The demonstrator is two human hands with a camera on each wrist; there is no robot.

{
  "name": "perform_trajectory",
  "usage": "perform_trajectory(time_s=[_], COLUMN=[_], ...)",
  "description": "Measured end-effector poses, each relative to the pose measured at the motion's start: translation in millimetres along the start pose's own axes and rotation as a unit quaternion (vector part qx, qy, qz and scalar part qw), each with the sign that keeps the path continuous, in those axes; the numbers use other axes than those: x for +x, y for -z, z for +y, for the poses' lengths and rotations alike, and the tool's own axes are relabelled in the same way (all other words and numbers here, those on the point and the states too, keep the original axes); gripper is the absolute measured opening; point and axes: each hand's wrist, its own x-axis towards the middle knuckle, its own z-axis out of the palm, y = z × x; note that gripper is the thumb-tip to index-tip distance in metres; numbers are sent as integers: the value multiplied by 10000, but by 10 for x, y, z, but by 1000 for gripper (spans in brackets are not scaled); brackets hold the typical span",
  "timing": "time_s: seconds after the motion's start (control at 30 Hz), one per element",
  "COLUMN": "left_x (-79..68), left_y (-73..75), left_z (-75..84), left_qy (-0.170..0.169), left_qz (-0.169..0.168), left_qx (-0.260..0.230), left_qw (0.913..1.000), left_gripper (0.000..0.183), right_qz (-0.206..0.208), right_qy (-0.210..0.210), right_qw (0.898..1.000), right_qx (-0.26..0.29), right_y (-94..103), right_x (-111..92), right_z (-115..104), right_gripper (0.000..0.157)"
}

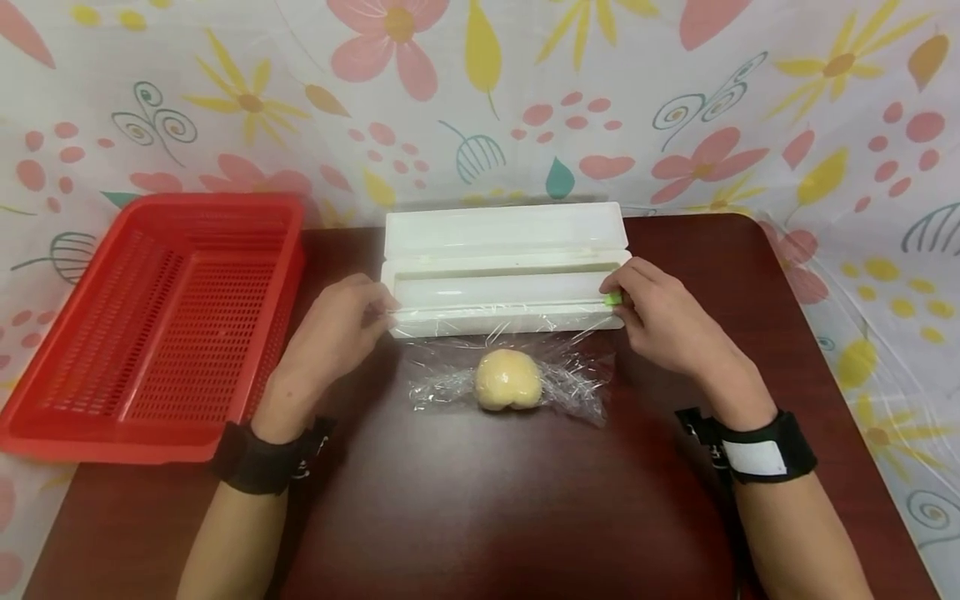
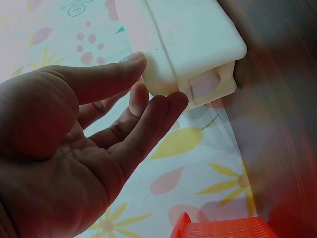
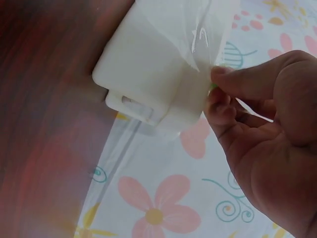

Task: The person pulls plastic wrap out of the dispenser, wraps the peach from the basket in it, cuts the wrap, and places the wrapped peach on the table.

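Note:
A white cling film dispenser (image 1: pixel 502 227) lies with its lid raised and a film roll (image 1: pixel 498 290) inside. My left hand (image 1: pixel 333 333) holds its left end, thumb and bent fingertips at the corner. At the right end, my right hand (image 1: pixel 667 317) pinches a small green slide cutter (image 1: pixel 613 297) on the front edge; the fingers hide part of it. Clear cling film (image 1: pixel 442 388) stretches from the dispenser's front over the table. On this film area sits a pale yellow, rounded lump (image 1: pixel 507 380), with crumpled film at both sides.
A red plastic basket (image 1: pixel 262 333) with slotted walls stands to the left, close to my left forearm. The dark wooden table (image 1: pixel 480 508) extends in front of me. A flower-printed sheet (image 1: pixel 480 100) hangs behind the table and shows around its sides.

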Motion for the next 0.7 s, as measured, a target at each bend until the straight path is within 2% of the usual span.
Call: perform_trajectory(time_s=[0.23, 0.43, 0.7], left_x=[11, 8, -3], left_y=[13, 18, 16], left_z=[27, 15, 13], left_qy=[-9, -43, 0], left_qz=[-52, -17, -49], left_qx=[-47, -26, -17], left_qw=[10000, 10000, 10000], left_gripper=[14, 13, 11], right_qz=[173, 304, 135], right_qy=[-29, 164, 170], right_qw=[9998, 9992, 9993], right_qx=[-50, -192, -314], right_y=[86, 64, 49], right_x=[-35, 20, 91], right_z=[13, 20, -37], right_gripper=[22, 16, 13])
